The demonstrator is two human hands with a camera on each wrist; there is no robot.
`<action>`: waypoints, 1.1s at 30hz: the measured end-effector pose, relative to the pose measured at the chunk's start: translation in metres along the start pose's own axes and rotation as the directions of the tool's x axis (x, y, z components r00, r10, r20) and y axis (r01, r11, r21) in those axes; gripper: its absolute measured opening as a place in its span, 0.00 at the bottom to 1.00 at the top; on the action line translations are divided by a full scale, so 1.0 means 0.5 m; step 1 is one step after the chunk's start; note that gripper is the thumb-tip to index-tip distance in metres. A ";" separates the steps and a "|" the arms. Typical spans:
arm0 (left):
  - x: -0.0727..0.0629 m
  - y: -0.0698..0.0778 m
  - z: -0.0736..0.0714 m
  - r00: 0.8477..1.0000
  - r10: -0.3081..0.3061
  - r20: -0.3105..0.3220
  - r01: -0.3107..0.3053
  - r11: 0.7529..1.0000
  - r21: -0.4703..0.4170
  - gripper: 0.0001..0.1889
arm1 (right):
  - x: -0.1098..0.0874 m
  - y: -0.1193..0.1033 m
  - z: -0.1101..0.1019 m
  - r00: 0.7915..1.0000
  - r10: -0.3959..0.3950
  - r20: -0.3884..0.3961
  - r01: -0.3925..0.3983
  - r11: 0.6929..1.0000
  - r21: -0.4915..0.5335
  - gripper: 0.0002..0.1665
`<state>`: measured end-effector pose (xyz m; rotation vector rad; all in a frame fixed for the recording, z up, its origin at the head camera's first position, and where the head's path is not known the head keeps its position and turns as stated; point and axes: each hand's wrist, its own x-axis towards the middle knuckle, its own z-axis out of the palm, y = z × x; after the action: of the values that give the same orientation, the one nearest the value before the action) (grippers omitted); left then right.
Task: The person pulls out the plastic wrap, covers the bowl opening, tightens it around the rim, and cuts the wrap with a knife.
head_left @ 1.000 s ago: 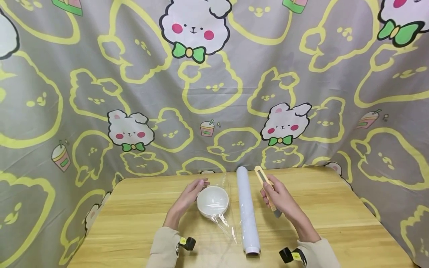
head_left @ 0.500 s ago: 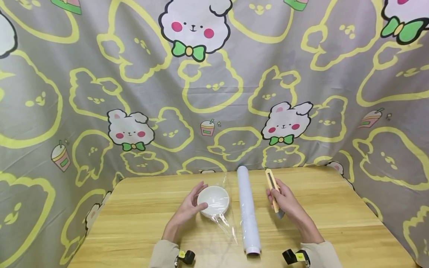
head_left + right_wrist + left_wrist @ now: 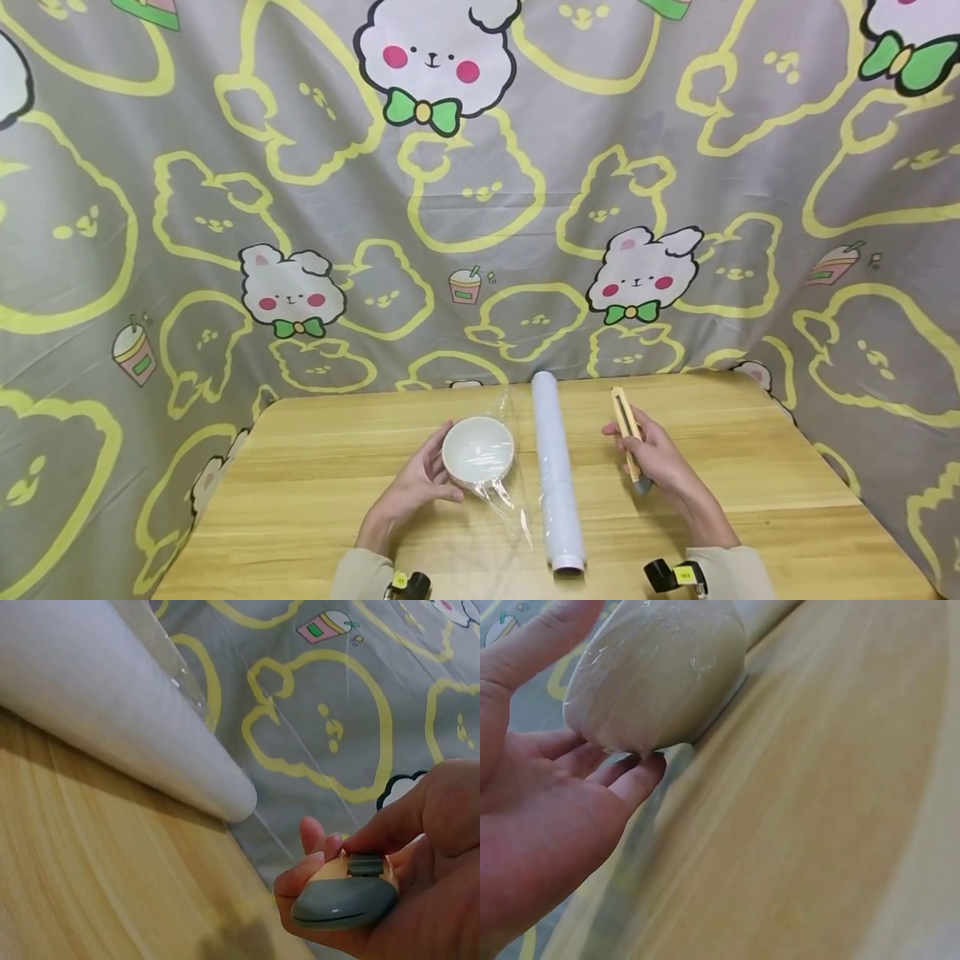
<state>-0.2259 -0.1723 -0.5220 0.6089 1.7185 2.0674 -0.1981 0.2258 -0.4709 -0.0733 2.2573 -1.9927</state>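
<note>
A white bowl with clear plastic wrap over its top stands on the table left of the roll. My left hand is at its left side. In the left wrist view, the fingertips are at the wrapped bowl, and the thumb stands apart from it. My right hand grips a yellow utility knife, held upright-slanting to the right of the cling film roll. The knife's grey end faces the right wrist camera. No blade shows.
The white film roll lies lengthwise between the hands, its far end near the curtain. A loose sheet of clear wrap spreads from the bowl toward the roll. The wooden table reaches the patterned curtain at its back.
My right hand has moved right and slightly nearer, carrying the utility knife. My left thumb came over the bowl's rim, then dropped to its near left side. Bowl and roll stay in place.
</note>
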 end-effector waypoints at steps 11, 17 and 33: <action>0.003 -0.001 0.012 0.999 -0.010 -0.050 0.011 1.000 0.018 0.63 | 0.009 0.030 -0.022 0.999 0.014 0.029 -0.015 1.000 0.014 0.42; 0.007 -0.004 0.008 0.998 0.004 -0.070 -0.001 0.999 0.033 0.58 | 0.016 0.048 -0.031 0.999 0.032 0.043 -0.034 0.998 0.060 0.49; 0.006 0.002 0.012 0.995 0.002 -0.099 0.002 0.999 0.041 0.56 | 0.017 0.065 -0.032 0.964 0.067 -0.257 -0.127 0.966 -0.225 0.27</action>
<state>-0.2249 -0.1660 -0.5200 0.5272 1.8194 2.0995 -0.2070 0.2445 -0.5018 0.2751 2.5899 -1.7568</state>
